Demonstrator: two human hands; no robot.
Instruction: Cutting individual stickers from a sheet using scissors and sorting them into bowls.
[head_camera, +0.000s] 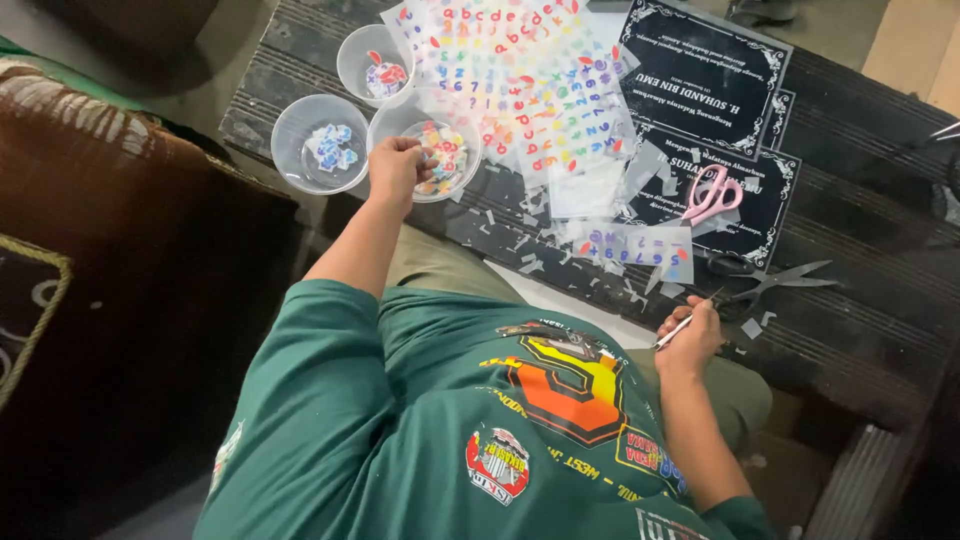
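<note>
Overhead, left hand (397, 165) over cup (428, 160)

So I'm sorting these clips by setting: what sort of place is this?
Probably a small craft workspace on a dark ridged surface, not a factory. Sheets of colourful letter stickers, clear plastic cups of cut pieces and pink-handled scissors lie about; black plaques sit alongside.

Three plastic cups sit at the left end of the table (860, 330): one cup (318, 145) farthest left, a second cup (375, 62) behind it, and a third cup (432, 158) to their right, with the left hand (395, 168) at its rim. Sticker sheets (520, 80) lie right of the cups, dark cards (705, 75) further right. Pink-handled scissors (712, 195) rest on a card, metal scissors (775, 282) nearer, just beyond the right hand (690, 340).
</note>
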